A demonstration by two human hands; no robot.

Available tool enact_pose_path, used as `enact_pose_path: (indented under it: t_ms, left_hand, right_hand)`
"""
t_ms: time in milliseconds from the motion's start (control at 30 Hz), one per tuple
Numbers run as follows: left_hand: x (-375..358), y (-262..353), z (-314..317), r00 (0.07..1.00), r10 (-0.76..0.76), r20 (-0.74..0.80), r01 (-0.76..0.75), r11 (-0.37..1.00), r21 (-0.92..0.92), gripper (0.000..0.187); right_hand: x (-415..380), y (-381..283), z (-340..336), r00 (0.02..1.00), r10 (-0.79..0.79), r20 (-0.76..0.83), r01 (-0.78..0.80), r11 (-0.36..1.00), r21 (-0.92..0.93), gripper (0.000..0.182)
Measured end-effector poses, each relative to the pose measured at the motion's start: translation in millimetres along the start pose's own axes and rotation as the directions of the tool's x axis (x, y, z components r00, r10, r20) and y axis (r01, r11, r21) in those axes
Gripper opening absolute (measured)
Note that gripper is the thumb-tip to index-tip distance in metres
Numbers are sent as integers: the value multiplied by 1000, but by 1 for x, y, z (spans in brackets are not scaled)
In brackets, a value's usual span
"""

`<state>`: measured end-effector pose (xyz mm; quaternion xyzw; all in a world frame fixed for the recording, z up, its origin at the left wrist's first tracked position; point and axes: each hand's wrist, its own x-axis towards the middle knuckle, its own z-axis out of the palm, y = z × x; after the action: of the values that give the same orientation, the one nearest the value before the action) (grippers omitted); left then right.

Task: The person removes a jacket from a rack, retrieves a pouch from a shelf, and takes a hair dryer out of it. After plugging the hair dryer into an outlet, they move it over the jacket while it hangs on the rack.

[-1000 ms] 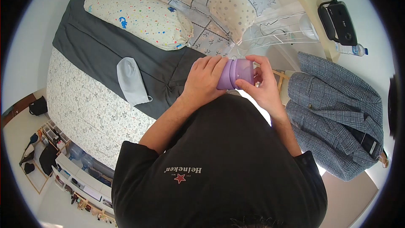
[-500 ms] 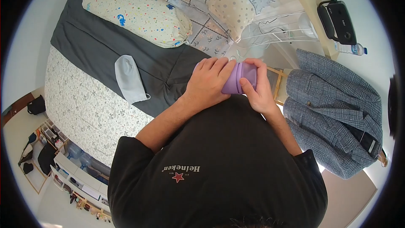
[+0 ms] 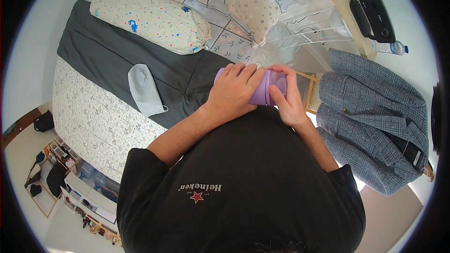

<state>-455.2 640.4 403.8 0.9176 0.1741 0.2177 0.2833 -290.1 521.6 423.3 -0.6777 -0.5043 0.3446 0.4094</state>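
A purple cylindrical bottle (image 3: 263, 93) lies sideways between both hands, in front of my chest. My left hand (image 3: 232, 94) wraps its body from the left. My right hand (image 3: 287, 98) is closed over its right end, where the cap sits, with the thumb laid along it. Most of the bottle is hidden by fingers. A grey cloth pouch (image 3: 144, 90) lies on the dark grey blanket (image 3: 108, 56) of the bed, well left of my hands.
The bed carries a speckled long pillow (image 3: 150, 18) and a patchwork pillow (image 3: 243, 0). A white wire rack (image 3: 304, 33) stands behind my hands. A checked jacket (image 3: 375, 117) hangs at right. A black device (image 3: 372, 16) and water bottle (image 3: 386, 47) sit on a shelf.
My right hand has gone from holding the bottle's end with fingertips to closing fully over the cap. Both hands and the bottle stayed in about the same place.
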Motion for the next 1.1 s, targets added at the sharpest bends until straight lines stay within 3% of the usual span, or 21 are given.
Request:
enact_pose_path:
  t_ms: [333, 400, 433, 500, 533, 567, 633, 700, 733, 767, 833, 867, 900, 967, 1100]
  left_hand:
    - [19, 11, -3, 993, 71, 96, -73, 997, 19, 81]
    - [34, 9, -5, 967, 153, 204, -152, 988, -20, 83]
    - [43, 13, -7, 960, 189, 207, -189, 982, -22, 83]
    - [59, 26, -12, 920, 297, 258, -311, 950, 18, 83]
    - [65, 32, -9, 909, 327, 257, -342, 940, 14, 83]
    - [71, 38, -6, 894, 365, 261, -372, 928, -25, 83]
    - [83, 53, -3, 861, 431, 270, -431, 900, -63, 82]
    - [100, 72, 2, 792, 526, 310, -508, 850, -142, 82]
    - [109, 84, 6, 752, 546, 370, -538, 832, -136, 81]
    - [119, 100, 10, 728, 575, 373, -570, 810, -135, 81]
    - [139, 138, 18, 598, 683, 419, -695, 703, -154, 80]
    - [145, 155, 28, 568, 725, 390, -719, 667, -192, 80]
    - [151, 172, 38, 533, 750, 390, -749, 634, -194, 80]
    - [161, 205, 57, 429, 827, 363, -804, 533, -264, 80]
    - [181, 262, 93, 313, 872, 376, -841, 438, -318, 82]
  right_hand:
    - [-19, 3, -13, 996, 38, -83, -39, 999, -7, 52]
    - [-26, 17, -27, 1000, -7, -14, 9, 986, 168, 68]
    - [-28, 21, -33, 999, -12, -50, 20, 987, 159, 68]
    - [-37, 25, -50, 992, 32, -118, 22, 902, 430, 85]
    - [-43, 27, -64, 993, 96, -70, -47, 858, 512, 79]
    - [-53, 23, -79, 999, 46, 27, -53, 786, 616, 78]
    - [-82, 37, -111, 969, 31, 243, -187, 733, 654, 85]
    - [-101, 32, -129, 968, 64, 244, -181, 848, 498, 88]
    - [-112, 31, -138, 952, 154, 263, -234, 923, 305, 89]
    - [-121, 25, -140, 945, 240, 223, -281, 943, 176, 83]
    - [-130, 25, -141, 955, 246, 165, -276, 940, 201, 68]
    - [-143, 34, -138, 998, 66, -7, -61, 960, 275, 56]
    - [-157, 42, -137, 976, -109, -187, 163, 939, 301, 45]
    - [-164, 44, -157, 950, -88, -301, 174, 947, 270, 44]
    - [-207, 50, -174, 825, 15, -565, 151, 957, 247, 42]
